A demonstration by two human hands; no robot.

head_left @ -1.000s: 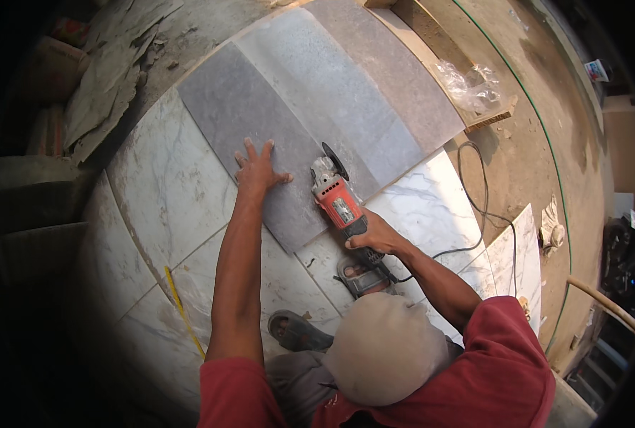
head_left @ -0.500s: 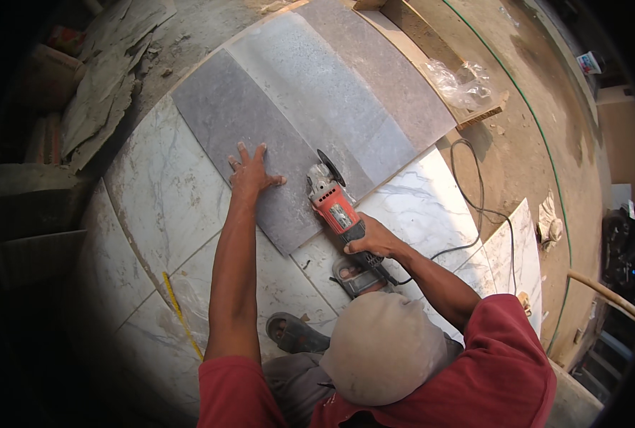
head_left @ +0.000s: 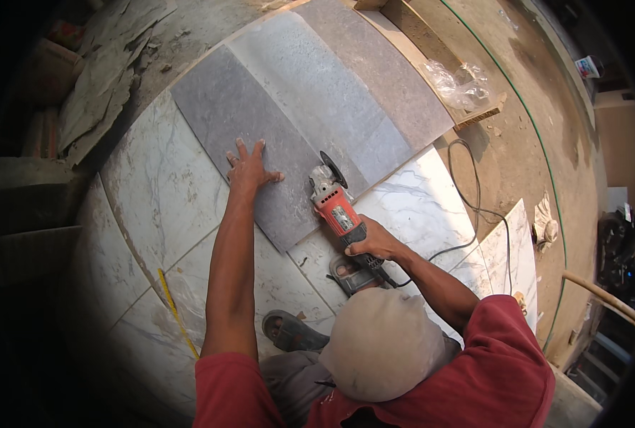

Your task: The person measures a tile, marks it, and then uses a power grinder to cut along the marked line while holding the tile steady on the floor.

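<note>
A dark grey tile (head_left: 221,96) lies over white marbled tiles. My left hand (head_left: 248,169) rests on it with fingers spread, holding nothing. My right hand (head_left: 371,238) is wrapped round the black handle of a red angle grinder (head_left: 339,214). Its dark disc (head_left: 332,168) stands on edge at the near right part of the grey tile; whether it touches the surface I cannot tell. Beside the dark tile runs a paler, dusty grey-blue strip (head_left: 317,78), and beyond it a brownish-grey one (head_left: 381,71).
From the grinder a black cord (head_left: 451,248) loops off to the right. My sandalled foot (head_left: 289,332) is close below. A yellow measuring tape (head_left: 177,314) lies left of my left arm. Clear plastic (head_left: 463,89) sits by a wooden frame (head_left: 421,36); a green hose (head_left: 538,128) crosses the floor.
The grinder has shifted slightly to the right relative to the grey tile. My left hand stays spread in the same place on it.
</note>
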